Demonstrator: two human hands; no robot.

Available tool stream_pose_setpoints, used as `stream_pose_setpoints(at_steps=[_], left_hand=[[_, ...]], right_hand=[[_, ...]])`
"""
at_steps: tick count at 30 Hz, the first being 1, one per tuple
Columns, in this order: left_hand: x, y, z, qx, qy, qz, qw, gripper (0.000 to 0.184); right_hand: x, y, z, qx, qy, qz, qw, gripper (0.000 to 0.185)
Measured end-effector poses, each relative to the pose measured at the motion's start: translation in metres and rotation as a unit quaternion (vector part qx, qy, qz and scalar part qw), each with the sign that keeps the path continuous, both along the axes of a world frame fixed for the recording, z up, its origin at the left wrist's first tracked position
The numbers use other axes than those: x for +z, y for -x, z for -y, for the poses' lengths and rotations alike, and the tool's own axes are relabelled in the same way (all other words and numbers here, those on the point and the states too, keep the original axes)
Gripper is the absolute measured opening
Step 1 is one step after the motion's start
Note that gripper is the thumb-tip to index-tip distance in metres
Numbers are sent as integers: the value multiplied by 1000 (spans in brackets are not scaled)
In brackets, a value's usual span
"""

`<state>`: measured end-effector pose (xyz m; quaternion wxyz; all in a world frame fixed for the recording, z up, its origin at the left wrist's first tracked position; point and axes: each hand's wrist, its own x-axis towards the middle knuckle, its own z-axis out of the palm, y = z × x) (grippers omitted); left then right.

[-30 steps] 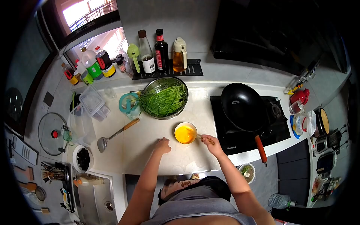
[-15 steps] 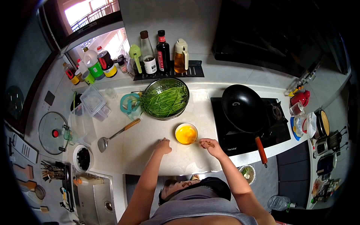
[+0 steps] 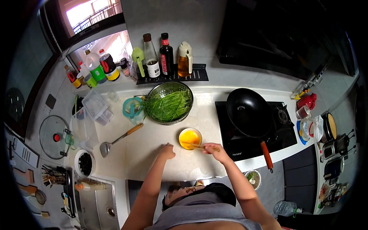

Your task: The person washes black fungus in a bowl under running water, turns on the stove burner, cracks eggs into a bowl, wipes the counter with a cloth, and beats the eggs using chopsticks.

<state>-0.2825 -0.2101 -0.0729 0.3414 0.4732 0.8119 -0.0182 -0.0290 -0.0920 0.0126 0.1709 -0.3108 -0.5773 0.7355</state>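
Note:
My right hand [image 3: 215, 151] is closed around a pair of chopsticks [image 3: 196, 146], whose tips dip into beaten egg [image 3: 189, 137]. The yellow egg sits in a small round bowl [image 3: 179, 138] on the counter. Left of the bowl, my left hand [image 3: 166, 151] rests on the countertop with fingers apart, holding nothing and not touching the bowl. Just behind the bowl stands a metal colander [image 3: 156, 91] full of long green chives [image 3: 168, 107].
A black wok [image 3: 245, 111] with a wooden handle sits on the stove at right. A spatula [image 3: 120, 139] lies at left, near a white bowl [image 3: 78, 165] of dark pieces and the sink [image 3: 101, 203]. Bottles [image 3: 166, 57] line the back shelf.
My right hand has tilted the chopsticks, and their tips now show inside the egg bowl, pointing left. My left hand stays in about the same spot.

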Motion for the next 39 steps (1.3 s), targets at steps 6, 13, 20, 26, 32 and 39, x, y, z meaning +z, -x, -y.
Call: stream_pose_setpoints(at_steps=[6, 13, 20, 26, 32, 39], left_hand=[[5, 6, -7, 55, -18, 62, 996, 55], [12, 43, -54, 574, -343, 383, 638, 36], [9, 77, -82, 631, -338, 452, 532, 17], [7, 18, -110, 551, -285, 572, 536, 20], [17, -6, -115, 479, -202, 526, 673, 29], [36, -19, -86, 431, -171, 417, 782, 34]], right_hand=[[-17, -2, -2, -66, -68, 23, 995, 23], [-9, -7, -2, 39, -118, 77, 989, 24], [9, -14, 0, -111, 44, 11, 993, 22], [-2, -17, 2, -124, 60, 13, 990, 22], [-5, -11, 2, -118, -10, 7, 993, 24], [-19, -9, 7, -50, -154, 36, 986, 26]])
